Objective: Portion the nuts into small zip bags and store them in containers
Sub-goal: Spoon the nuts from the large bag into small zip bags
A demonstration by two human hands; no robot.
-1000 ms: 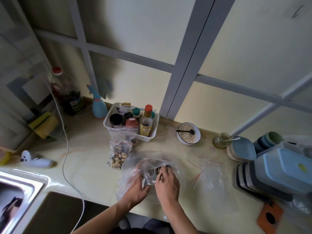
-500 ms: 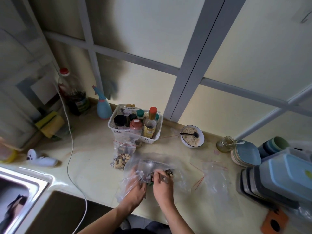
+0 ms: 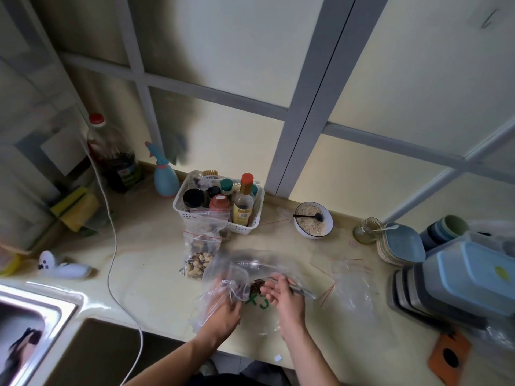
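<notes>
A large clear plastic bag (image 3: 250, 264) lies crumpled on the counter in front of me. My left hand (image 3: 224, 305) grips its gathered plastic on the left. My right hand (image 3: 284, 295) pinches a small zip bag (image 3: 257, 288) holding dark nuts, at its right end. A zip bag of mixed nuts (image 3: 199, 257) stands just left of the big bag. Empty zip bags (image 3: 351, 277) with red seal lines lie to the right. Stacked lidded containers (image 3: 459, 277) sit at the far right.
A white basket (image 3: 182, 211) of jars and bottles stands behind the nut bag. A bowl of oats (image 3: 313, 220) with a black spoon, a small glass jar (image 3: 366, 231) and stacked plates (image 3: 401, 243) line the back right. A sink (image 3: 30, 324) and white cable (image 3: 114, 246) lie left.
My hands have drawn apart along the small bag, the right hand sliding rightward. Green writing on the big bag now shows between them. The view shifted slightly.
</notes>
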